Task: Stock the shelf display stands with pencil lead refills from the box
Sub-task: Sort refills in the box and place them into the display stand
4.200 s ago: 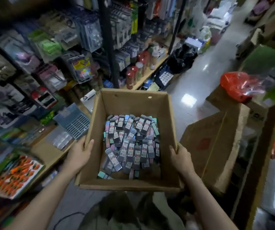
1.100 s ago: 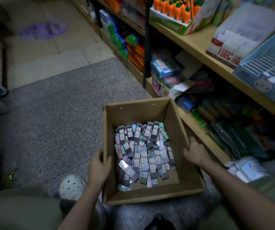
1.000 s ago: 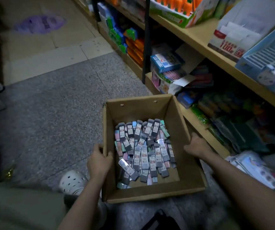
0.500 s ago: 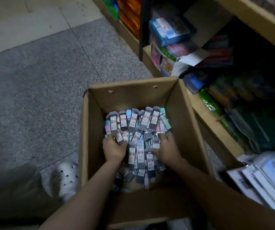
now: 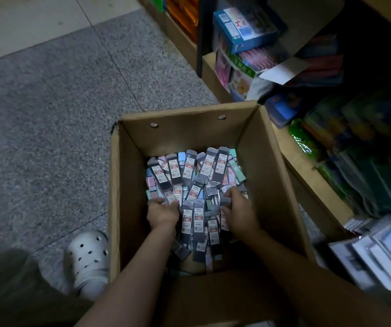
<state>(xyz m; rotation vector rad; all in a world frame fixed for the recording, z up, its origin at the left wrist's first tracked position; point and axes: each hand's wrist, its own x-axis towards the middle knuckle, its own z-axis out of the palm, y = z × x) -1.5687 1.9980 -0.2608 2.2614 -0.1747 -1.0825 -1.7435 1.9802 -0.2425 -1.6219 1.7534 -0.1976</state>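
Now | left hand [image 5: 162, 212], right hand [image 5: 238, 207] inside box [image 5: 270, 185] | fingers curled, gripping lead refills [image 5: 189, 172]

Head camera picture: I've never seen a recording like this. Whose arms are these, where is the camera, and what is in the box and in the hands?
No machine here. A person wears the camera on the head, so it looks down at their own arms. A cardboard box stands on the grey floor beside low shop shelves. It holds a heap of pencil lead refills. Both hands are in it: the left hand and the right hand each curl round some refills.
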